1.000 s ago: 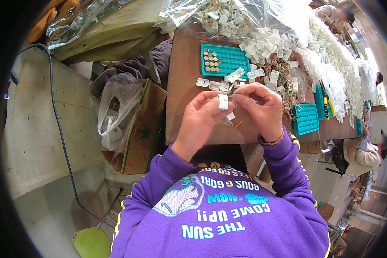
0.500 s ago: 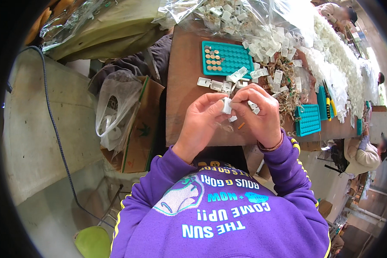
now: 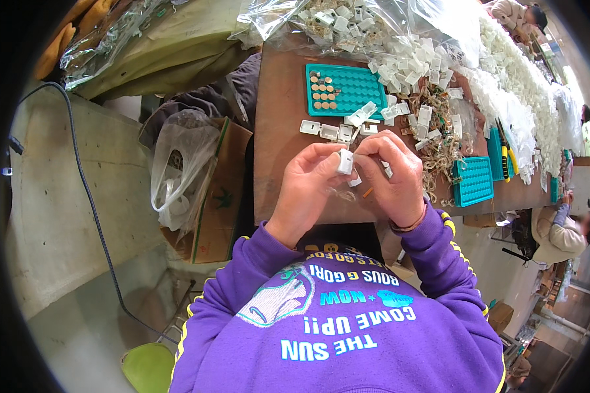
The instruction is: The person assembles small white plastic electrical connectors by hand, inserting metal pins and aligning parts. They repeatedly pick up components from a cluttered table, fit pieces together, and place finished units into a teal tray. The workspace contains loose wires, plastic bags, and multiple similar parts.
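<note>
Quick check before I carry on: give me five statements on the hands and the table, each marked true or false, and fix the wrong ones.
1. The left hand holds a small white case. True.
2. The right hand lies flat on the table. False: the right hand is raised, its fingers bent close to the case.
3. A yellow-handled tool lies to the right of both hands. True.
4. Round discs fill every hollow of the far tray. False: the discs sit only toward the left part of the teal tray.
5. A cardboard box stands to the left of the table. True.
</note>
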Tool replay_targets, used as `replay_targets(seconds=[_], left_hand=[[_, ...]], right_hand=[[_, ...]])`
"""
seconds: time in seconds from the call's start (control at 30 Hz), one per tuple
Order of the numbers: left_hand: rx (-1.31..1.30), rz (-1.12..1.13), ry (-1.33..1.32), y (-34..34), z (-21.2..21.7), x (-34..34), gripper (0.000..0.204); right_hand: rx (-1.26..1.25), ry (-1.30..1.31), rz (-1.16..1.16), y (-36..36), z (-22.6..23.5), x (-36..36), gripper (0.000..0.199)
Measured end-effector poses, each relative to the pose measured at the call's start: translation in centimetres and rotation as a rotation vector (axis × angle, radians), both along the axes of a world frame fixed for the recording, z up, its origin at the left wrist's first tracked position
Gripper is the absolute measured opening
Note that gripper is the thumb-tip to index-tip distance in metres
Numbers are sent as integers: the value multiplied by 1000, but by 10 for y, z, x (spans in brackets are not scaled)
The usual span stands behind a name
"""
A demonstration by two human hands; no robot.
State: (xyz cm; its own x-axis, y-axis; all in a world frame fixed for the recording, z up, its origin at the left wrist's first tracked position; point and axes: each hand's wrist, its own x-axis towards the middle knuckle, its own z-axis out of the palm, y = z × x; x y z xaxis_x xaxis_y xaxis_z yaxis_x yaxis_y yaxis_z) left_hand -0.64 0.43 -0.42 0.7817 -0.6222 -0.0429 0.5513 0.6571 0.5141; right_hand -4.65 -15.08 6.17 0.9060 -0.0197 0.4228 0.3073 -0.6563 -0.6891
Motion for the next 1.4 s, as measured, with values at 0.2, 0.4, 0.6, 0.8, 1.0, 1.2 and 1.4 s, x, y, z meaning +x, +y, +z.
replay_targets(seconds=[0.2,0.4,0.6,0.8,1.0,1.2,1.4], left_hand=[[17,33,15,-2,-1,-1,24],[111,26,30,-2,3,-2,24],[55,-3,42,0,4,-1,22],[36,-20,61,2,-2,-2,22],[84,-10,33,0,-4,-2,22],[584,214,-1090,3,45,3,21],[1542,870,-1981,-37,103,109,55]], right_hand=[[-24,-87,-42,11,-11,-1,14],[-36,-77,-65,9,-12,-3,11],[-70,-69,-9,8,-2,-2,9],[-152,-128,-23,15,-6,-4,16],[-64,-99,-48,8,-7,-8,13],[415,-127,-275,-1,-5,-29,10],[253,-130,-266,-3,-7,-53,10]])
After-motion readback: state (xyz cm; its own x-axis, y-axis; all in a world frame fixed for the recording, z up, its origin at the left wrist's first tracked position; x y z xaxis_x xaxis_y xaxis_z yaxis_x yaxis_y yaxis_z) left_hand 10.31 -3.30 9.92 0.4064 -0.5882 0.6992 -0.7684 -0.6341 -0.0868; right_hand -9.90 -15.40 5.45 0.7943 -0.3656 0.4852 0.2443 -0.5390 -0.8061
